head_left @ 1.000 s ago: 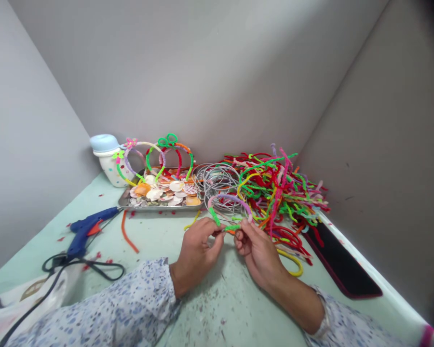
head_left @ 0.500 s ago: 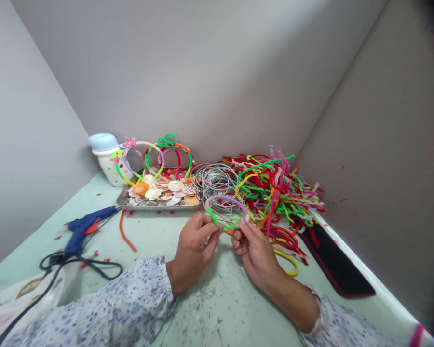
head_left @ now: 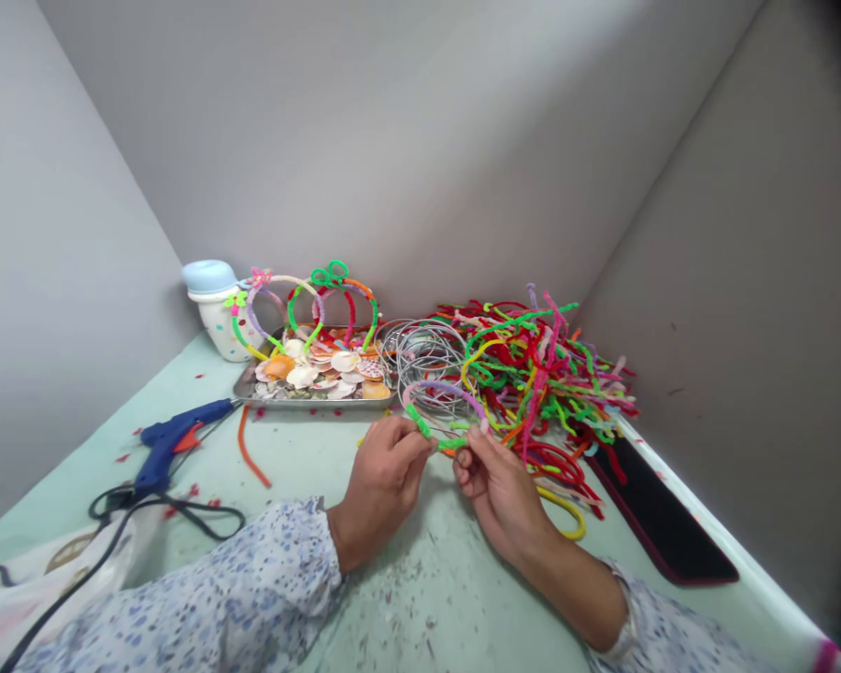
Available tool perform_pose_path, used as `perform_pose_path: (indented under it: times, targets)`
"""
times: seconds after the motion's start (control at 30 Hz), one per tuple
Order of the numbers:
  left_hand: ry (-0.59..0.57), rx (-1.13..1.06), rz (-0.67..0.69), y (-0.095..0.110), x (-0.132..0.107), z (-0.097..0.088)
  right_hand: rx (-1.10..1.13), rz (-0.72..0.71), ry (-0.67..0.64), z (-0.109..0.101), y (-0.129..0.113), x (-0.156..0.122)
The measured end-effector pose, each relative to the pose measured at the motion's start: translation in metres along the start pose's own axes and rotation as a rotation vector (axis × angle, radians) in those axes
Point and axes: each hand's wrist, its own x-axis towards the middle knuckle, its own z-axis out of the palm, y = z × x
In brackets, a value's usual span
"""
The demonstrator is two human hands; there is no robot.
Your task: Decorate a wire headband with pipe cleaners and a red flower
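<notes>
Mint-green table [head_left: 301, 467] in a grey corner.
Left hand [head_left: 382, 477] and right hand [head_left: 497, 486] each pinch the green-wrapped lower edge of a hoop [head_left: 443, 385], just right of the shell tray [head_left: 308, 403]; glue gun [head_left: 172, 439] lies left of the tray, pipe-cleaner heap [head_left: 543, 365] farther right.

Left hand [head_left: 382, 472], right hand [head_left: 499, 486] pinch wrapped ring [head_left: 440, 411] — pipe cleaners [head_left: 539, 374] behind.

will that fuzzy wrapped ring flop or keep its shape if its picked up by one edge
It probably keeps its shape: the ring stands in a round arc while the left hand and right hand pinch only its lower edge. It is likely light, since fingers alone carry it. The fuzzy wrap should grip rather than slip.
</notes>
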Motion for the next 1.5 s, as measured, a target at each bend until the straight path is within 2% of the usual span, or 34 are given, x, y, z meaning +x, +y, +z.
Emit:
perform_pose_path:
  times: [0.2, 0.37, 0.63, 1.03, 1.23, 1.37, 1.5]
  targets:
    - [0.06, -0.108, -0.108, 0.0005, 0.0039, 0.0006, 0.039, -0.019, -0.028, -0.0012, 0.0004, 0.0021]
    - [0.061, -0.154, -0.235, 0.0059, 0.0057, -0.0024, 0.041, -0.015, -0.02, -0.0002, -0.0018, 0.0013]
    - [-0.05, -0.315, -0.45, 0.0077, 0.0046, 0.0006, 0.035, -0.02, -0.031, -0.0017, 0.0002, 0.0016]
    - [-0.048, -0.461, -0.552, 0.0079, 0.0047, 0.0004, 0.019, -0.019, -0.061, -0.0028, 0.0029, 0.003]
    - [-0.111, -0.566, -0.638, 0.0065, 0.0021, 0.0028, 0.031, -0.005, -0.052, -0.0024, 0.0032, 0.002]
    - [-0.1, -0.613, -0.716, 0.0064, 0.0031, 0.0035, 0.034, 0.017, -0.052, -0.0025, 0.0036, 0.002]
    - [-0.089, -0.63, -0.685, 0.0059, 0.0029, 0.0033, 0.02, 0.026, -0.061, -0.0027, 0.004, 0.0026]
